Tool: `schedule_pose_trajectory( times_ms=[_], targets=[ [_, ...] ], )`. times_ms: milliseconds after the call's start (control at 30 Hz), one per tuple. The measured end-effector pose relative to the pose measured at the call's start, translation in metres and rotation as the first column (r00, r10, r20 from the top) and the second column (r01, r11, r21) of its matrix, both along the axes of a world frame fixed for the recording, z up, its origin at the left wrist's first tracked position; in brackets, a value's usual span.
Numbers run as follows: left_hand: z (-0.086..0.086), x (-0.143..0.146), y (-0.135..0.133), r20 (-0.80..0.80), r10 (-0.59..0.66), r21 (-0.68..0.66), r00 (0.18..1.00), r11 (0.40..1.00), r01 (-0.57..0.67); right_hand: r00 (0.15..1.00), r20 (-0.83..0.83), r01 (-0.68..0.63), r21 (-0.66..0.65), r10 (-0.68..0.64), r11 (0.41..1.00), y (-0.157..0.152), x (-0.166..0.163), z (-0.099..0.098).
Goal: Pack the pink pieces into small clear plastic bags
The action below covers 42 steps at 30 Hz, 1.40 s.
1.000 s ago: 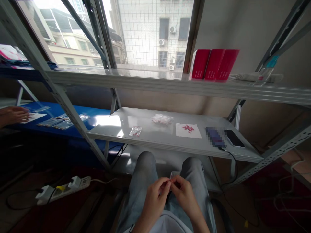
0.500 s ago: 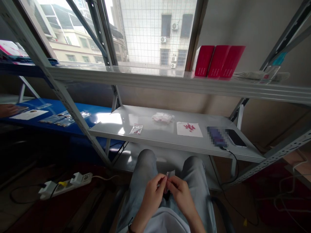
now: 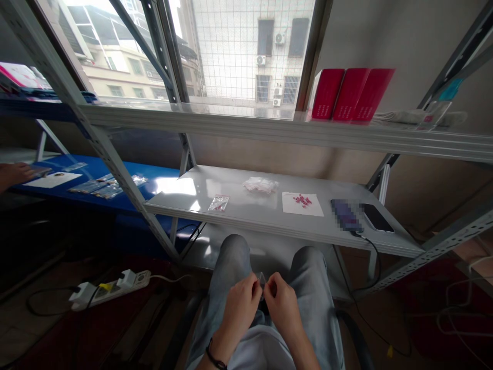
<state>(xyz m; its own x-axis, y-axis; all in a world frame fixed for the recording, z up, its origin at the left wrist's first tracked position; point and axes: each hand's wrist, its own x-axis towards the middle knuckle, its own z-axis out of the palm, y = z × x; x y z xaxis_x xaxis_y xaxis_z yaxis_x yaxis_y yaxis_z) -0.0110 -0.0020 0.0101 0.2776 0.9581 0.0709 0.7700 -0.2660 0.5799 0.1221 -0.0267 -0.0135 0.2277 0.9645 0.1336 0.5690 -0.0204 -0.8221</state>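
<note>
One head-worn camera, and what a wide look it took, forward and down from seated head height! Close in came the left hand (image 3: 242, 299) and the right hand (image 3: 283, 299), low in the middle over the jeans (image 3: 227, 272). The grey worktable (image 3: 254, 211) stretched just beyond, the upper shelf (image 3: 231, 121) crossed above it, and the window (image 3: 234, 51), farther back, filled the top left and centre.

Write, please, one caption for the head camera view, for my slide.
Left fingers and right fingers at a clear plastic bag; red pieces lie on white paper on the grey shelf beyond.
</note>
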Motion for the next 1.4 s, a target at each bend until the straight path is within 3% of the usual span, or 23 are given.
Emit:
schedule_pose_trajectory(
  times_ms=[133,267,400,500,700,867,1000,1100,1167,1267,1333,1400],
  targets=[
    [0.002,0.001,-0.001,-0.065,-0.017,-0.023,0.998,1.000,0.015,0.997,0.019,-0.070,-0.034,0.071,0.997,-0.001,0.005,0.005],
    [0.003,0.000,0.000,-0.116,-0.036,-0.036,0.993,0.999,0.032,0.951,0.220,-0.193,-0.126,0.217,0.973,-0.007,0.011,0.022],
    [0.008,0.001,-0.001,-0.139,-0.081,-0.046,0.987,0.996,0.076,0.892,0.406,-0.108,-0.235,0.199,0.966,-0.011,0.010,0.032],
    [0.012,0.003,-0.003,-0.147,-0.101,-0.044,0.984,0.994,0.095,0.862,0.455,-0.138,-0.213,0.223,0.967,-0.011,0.007,0.030],
    [0.011,0.008,-0.005,-0.142,-0.091,-0.038,0.986,0.996,0.087,0.864,0.429,-0.230,-0.128,0.263,0.965,-0.010,0.012,0.025],
    [0.011,0.014,-0.006,-0.089,-0.113,-0.033,0.990,0.993,0.111,0.889,0.380,-0.234,-0.101,0.255,0.967,-0.008,0.016,0.023],
    [0.011,0.016,-0.009,0.199,-0.104,-0.035,0.974,0.993,0.113,0.944,0.276,-0.176,-0.045,0.182,0.983,-0.005,0.023,0.024],
    [0.009,0.019,-0.015,0.504,-0.003,-0.245,0.863,0.958,0.147,0.988,0.133,-0.084,0.022,0.080,0.996,-0.003,0.031,0.031],
    [0.007,0.023,-0.018,0.684,0.095,-0.374,0.723,0.897,0.235,0.999,0.028,-0.034,0.047,0.033,0.998,-0.003,0.036,0.038],
    [0.009,0.034,-0.018,0.892,0.312,-0.422,0.326,0.833,0.358,0.994,-0.107,-0.010,0.073,0.017,0.997,-0.003,0.035,0.048],
    [0.012,0.044,-0.014,0.883,0.467,-0.443,0.051,0.794,0.417,0.982,-0.188,0.006,0.077,0.009,0.997,-0.003,0.027,0.051],
    [0.015,0.053,-0.008,0.792,0.595,-0.495,-0.136,0.756,0.429,0.965,-0.264,0.012,0.068,0.006,0.998,-0.001,0.017,0.052]
  ],
)
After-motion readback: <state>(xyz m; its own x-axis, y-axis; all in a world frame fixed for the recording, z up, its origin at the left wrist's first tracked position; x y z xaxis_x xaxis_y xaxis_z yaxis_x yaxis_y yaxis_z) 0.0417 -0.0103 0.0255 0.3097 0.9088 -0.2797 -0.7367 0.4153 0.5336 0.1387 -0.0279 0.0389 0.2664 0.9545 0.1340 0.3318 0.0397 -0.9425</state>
